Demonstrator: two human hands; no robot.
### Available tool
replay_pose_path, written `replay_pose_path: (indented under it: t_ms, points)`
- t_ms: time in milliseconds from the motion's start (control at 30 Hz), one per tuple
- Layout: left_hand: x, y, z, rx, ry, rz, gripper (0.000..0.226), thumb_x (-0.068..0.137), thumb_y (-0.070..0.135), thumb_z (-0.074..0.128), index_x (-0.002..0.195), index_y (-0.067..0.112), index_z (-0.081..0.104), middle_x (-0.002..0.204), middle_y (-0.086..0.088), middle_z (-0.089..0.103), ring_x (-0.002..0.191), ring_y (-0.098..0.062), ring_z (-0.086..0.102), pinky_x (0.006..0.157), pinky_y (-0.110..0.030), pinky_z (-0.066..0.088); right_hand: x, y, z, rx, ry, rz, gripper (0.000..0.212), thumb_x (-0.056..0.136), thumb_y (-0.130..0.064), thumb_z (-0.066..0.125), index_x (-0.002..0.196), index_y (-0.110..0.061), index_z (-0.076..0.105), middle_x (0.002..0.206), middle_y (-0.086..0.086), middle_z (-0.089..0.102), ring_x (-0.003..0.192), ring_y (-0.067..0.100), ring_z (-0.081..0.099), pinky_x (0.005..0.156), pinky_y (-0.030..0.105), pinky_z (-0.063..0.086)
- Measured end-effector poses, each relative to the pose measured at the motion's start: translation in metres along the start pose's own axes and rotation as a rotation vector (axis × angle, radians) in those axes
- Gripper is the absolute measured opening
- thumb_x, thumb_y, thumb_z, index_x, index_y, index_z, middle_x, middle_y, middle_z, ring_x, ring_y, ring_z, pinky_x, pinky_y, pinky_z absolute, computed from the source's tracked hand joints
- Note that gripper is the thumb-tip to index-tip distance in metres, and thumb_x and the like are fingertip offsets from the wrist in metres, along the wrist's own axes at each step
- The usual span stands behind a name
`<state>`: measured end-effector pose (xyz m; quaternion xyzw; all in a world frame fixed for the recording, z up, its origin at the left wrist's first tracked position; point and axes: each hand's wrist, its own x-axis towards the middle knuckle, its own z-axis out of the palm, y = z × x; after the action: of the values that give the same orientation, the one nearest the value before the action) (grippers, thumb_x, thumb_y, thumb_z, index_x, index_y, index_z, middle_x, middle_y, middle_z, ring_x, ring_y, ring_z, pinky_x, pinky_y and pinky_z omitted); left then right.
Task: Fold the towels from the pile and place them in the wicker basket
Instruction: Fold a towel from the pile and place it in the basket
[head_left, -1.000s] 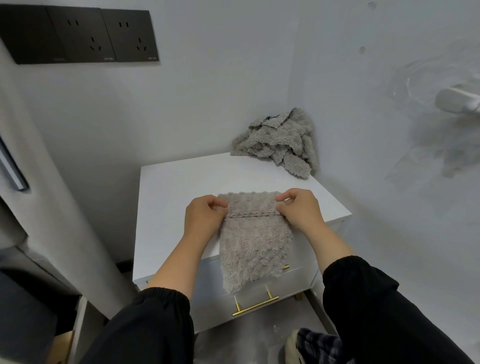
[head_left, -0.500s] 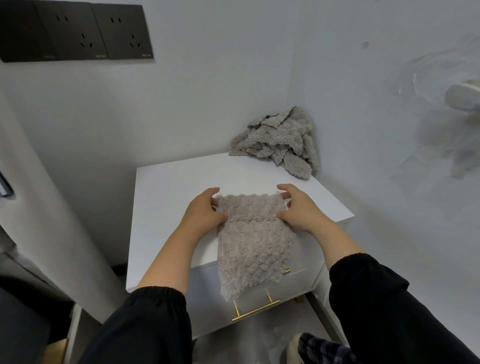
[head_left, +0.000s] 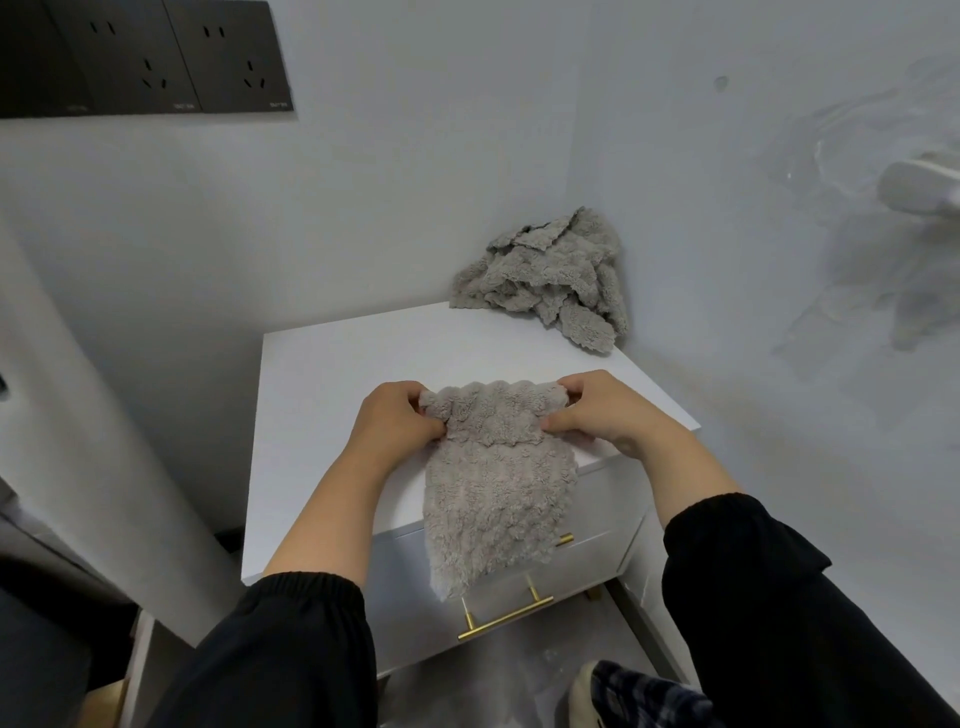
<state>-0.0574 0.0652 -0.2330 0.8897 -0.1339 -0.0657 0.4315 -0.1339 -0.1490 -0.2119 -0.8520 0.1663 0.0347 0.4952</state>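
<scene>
Two hands, left hand (head_left: 397, 423) & right hand (head_left: 605, 413), pinch grey towel (head_left: 496, 483) top corners at cabinet (head_left: 332, 395) near edge; pile (head_left: 550, 280) far right.

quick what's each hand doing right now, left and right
Left hand: closed, pinching the left top corner of the grey towel.
Right hand: closed, pinching the towel's right top corner.

Bare cabinet top (head_left: 332, 384) left of both hands; towel pile (head_left: 550, 280) (back-right corner) against walls.
</scene>
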Motion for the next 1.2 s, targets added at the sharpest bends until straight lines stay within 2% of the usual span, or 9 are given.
replay_pose_path:
  t_ms: [167,267,367,433,567,700,900,1067,1200]
  points:
    - [-0.002,0.005,0.003,0.003,0.137,0.046,0.008,0.071,0.000,0.062,0.078,0.004,0.065,0.083,-0.011,0.067,0.078,-0.023,0.056,0.064,-0.030,0.042,0.000,-0.003,-0.002,0.015,0.125,-0.041,0.035,0.074,0.005,0.074,0.057,-0.009,0.047,0.050,0.002,0.039,0.040,0.015,0.031,0.039,0.021,0.024]
    - [-0.004,0.011,0.004,-0.030,0.238,0.083,0.010,0.071,0.001,0.059,0.075,0.009,0.063,0.079,-0.004,0.065,0.080,-0.024,0.060,0.069,-0.034,0.047,0.003,-0.004,0.002,-0.014,0.214,-0.083,0.014,0.074,0.007,0.071,0.079,0.003,0.058,0.058,0.010,0.048,0.035,0.013,0.048,0.038,0.024,0.037]
    - [-0.004,0.014,0.004,-0.081,0.278,0.102,0.017,0.070,-0.002,0.058,0.076,0.014,0.063,0.078,0.006,0.063,0.079,-0.021,0.061,0.072,-0.035,0.048,0.006,-0.004,0.007,0.028,0.270,-0.132,0.012,0.072,0.011,0.066,0.082,0.004,0.065,0.069,0.017,0.063,0.059,0.022,0.068,0.062,0.040,0.058]
    - [-0.003,0.013,0.004,-0.093,0.273,0.121,0.020,0.071,-0.003,0.059,0.078,0.016,0.063,0.080,0.010,0.061,0.076,-0.020,0.062,0.068,-0.030,0.046,0.007,-0.004,0.009,-0.004,0.325,-0.176,0.017,0.070,0.008,0.067,0.079,-0.007,0.069,0.075,0.013,0.068,0.074,0.027,0.068,0.072,0.042,0.057]
    - [-0.004,0.008,0.004,-0.088,0.228,0.139,0.021,0.076,-0.002,0.060,0.082,0.018,0.063,0.085,0.011,0.062,0.070,-0.012,0.062,0.062,-0.019,0.042,0.003,-0.003,0.012,-0.109,0.374,-0.242,0.013,0.076,-0.001,0.066,0.086,-0.009,0.069,0.084,0.006,0.067,0.077,0.019,0.058,0.062,0.026,0.041]
    - [-0.009,0.004,0.003,-0.073,0.164,0.148,0.018,0.079,0.002,0.062,0.086,0.018,0.064,0.087,0.010,0.064,0.070,-0.006,0.062,0.060,-0.014,0.041,0.002,0.000,0.012,-0.208,0.354,-0.261,0.011,0.080,-0.006,0.063,0.083,-0.015,0.067,0.079,-0.003,0.063,0.073,0.012,0.053,0.055,0.013,0.036]
    - [-0.013,0.001,-0.007,-0.033,0.013,0.149,0.025,0.080,-0.003,0.054,0.090,0.017,0.065,0.093,0.008,0.066,0.074,0.002,0.061,0.059,-0.004,0.041,-0.008,0.007,0.007,-0.296,0.226,-0.231,0.016,0.079,-0.009,0.064,0.085,-0.024,0.065,0.089,-0.003,0.065,0.082,0.013,0.059,0.061,0.017,0.041]
    - [-0.016,0.001,-0.014,-0.058,-0.040,0.134,0.030,0.088,0.001,0.042,0.091,0.010,0.070,0.104,0.006,0.062,0.099,-0.009,0.055,0.080,-0.021,0.038,-0.014,0.008,0.000,-0.299,0.075,-0.211,0.016,0.081,-0.041,0.067,0.086,-0.026,0.064,0.105,-0.007,0.060,0.103,0.009,0.054,0.085,0.029,0.041]
    - [-0.016,0.001,-0.015,-0.014,-0.073,0.166,0.028,0.092,0.027,0.058,0.084,0.003,0.071,0.087,0.006,0.060,0.081,-0.008,0.052,0.072,-0.021,0.037,-0.017,0.005,-0.001,-0.245,0.104,-0.228,0.021,0.090,-0.038,0.058,0.074,-0.025,0.064,0.097,-0.007,0.061,0.105,0.012,0.056,0.088,0.032,0.042]
